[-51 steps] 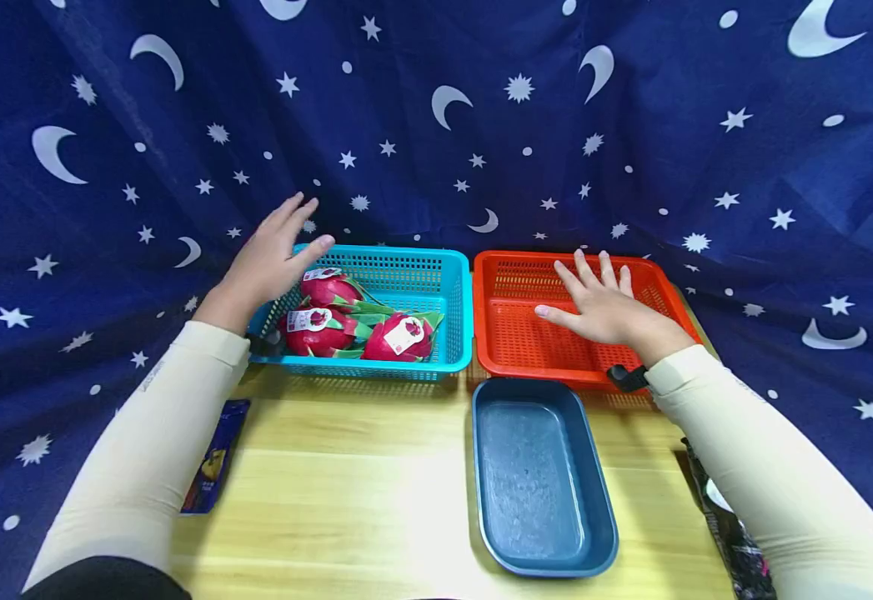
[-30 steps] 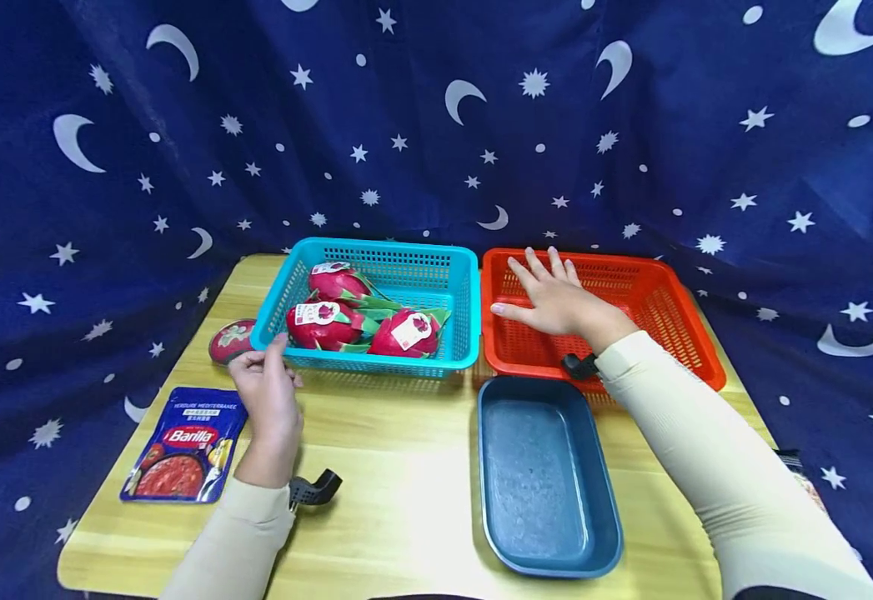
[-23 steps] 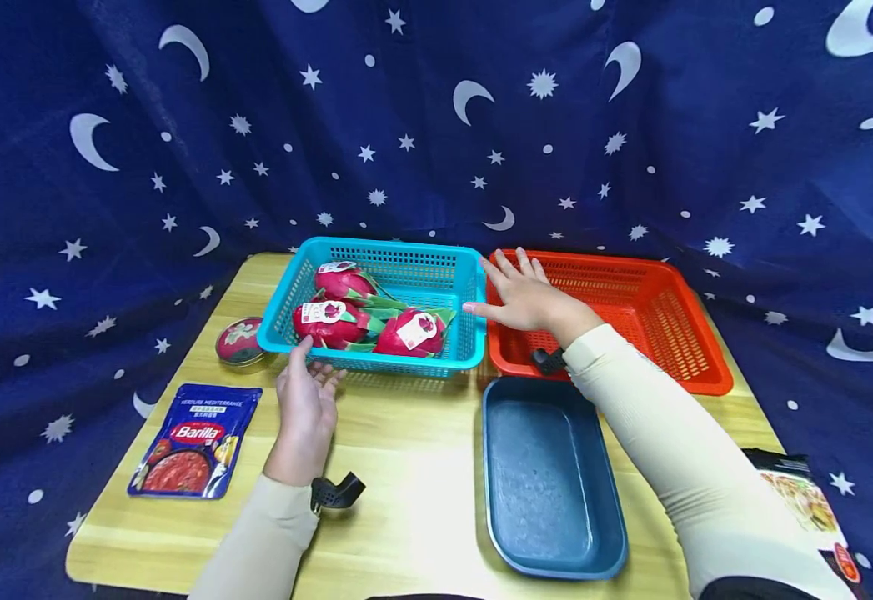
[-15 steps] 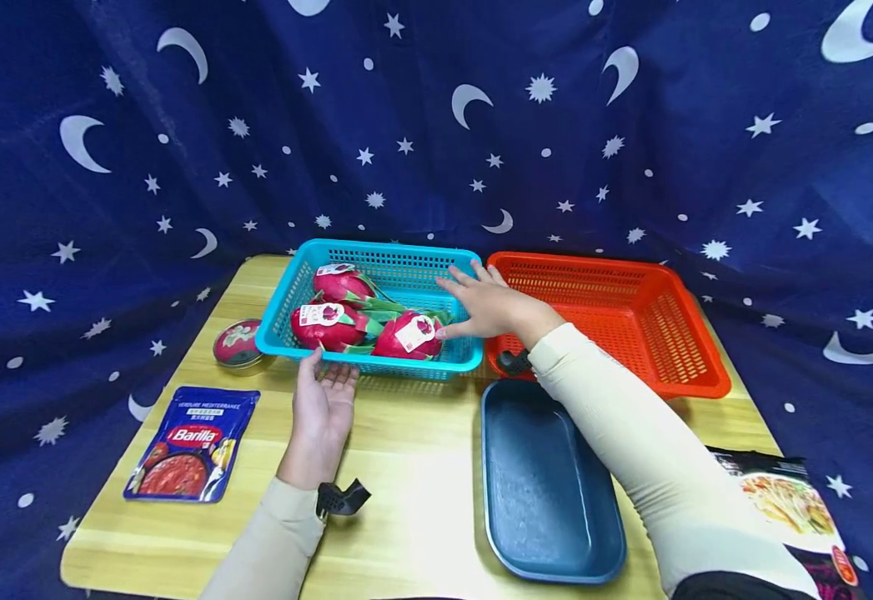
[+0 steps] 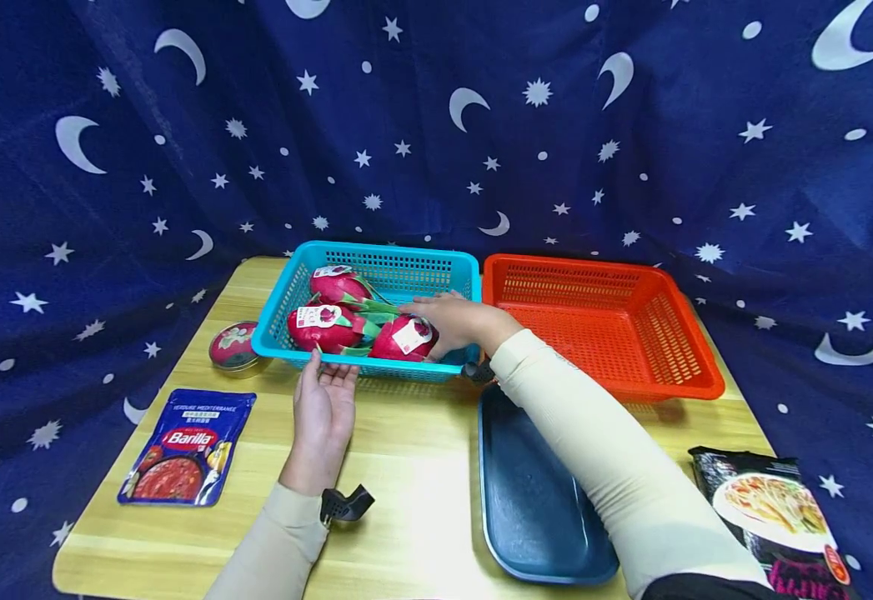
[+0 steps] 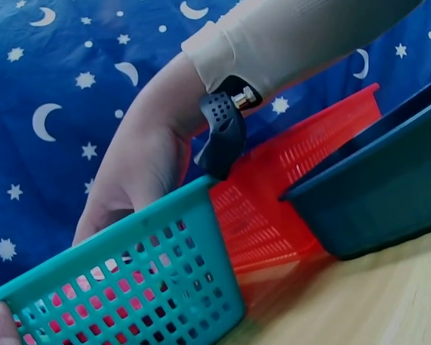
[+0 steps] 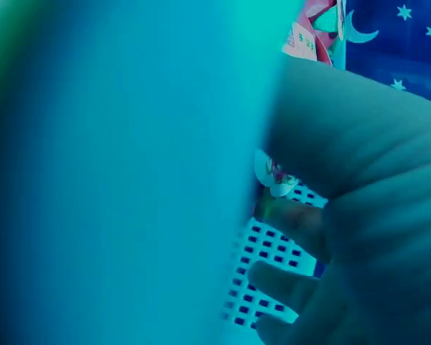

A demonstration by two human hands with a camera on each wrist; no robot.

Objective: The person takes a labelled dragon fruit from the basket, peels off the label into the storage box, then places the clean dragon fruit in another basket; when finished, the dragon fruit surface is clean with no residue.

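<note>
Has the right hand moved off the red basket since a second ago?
Yes. The right hand has crossed leftward from over the red basket into the teal basket, where it now rests on the nearest dragon fruit.

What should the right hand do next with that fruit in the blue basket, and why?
Probably close round the nearest dragon fruit and lift it. The right hand already rests on it inside the blue basket, while the left hand touches the basket's front edge. The red basket and tray hold nothing.
</note>
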